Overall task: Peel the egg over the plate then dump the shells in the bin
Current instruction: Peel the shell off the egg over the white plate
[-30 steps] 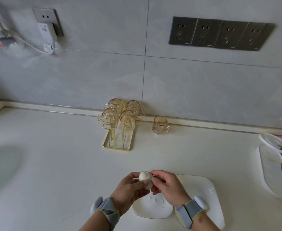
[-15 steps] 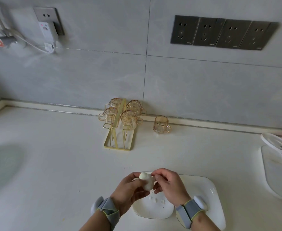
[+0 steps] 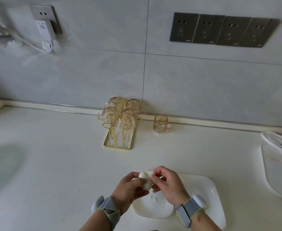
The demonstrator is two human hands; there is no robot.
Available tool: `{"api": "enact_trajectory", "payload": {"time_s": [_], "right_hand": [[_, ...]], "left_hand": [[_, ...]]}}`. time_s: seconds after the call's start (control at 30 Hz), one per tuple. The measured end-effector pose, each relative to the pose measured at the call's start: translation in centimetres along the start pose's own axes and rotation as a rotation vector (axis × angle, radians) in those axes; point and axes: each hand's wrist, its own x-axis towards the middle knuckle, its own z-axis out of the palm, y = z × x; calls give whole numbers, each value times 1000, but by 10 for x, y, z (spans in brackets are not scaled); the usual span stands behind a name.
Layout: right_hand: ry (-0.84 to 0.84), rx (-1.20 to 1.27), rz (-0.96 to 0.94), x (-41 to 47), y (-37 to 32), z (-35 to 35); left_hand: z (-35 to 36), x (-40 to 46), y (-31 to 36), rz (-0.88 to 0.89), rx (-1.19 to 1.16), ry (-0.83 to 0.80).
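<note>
At lower centre of the frame, plate (image 3: pixel 153 212) on counter (image 3: pixel 53 164) | your left hand (image 3: pixel 128 189) grips egg (image 3: pixel 145 180) above plate | your right hand (image 3: pixel 168 185) pinches at egg's right side | shells (image 3: pixel 156 199) lie on plate

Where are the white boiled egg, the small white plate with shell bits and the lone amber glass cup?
white boiled egg (image 3: pixel 145 181), head view, on its bare white middle.
small white plate (image 3: pixel 153 210), head view, on bare plate surface near the front rim.
lone amber glass cup (image 3: pixel 160 123), head view, on its side wall.
</note>
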Motion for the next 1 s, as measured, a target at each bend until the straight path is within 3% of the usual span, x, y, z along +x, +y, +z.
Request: {"api": "enact_trajectory", "payload": {"time_s": [0.67,0.87,1.0], "right_hand": [[235,-184,149,9,16,-9],[138,-253,211,7,18,-8],[158,-252,191,5,15,-7]], "left_hand": [[2,-7,6,11,-66,-152],[3,-7,5,-3,-88,-181],[2,-5,5,-14,-91,-166]]}}
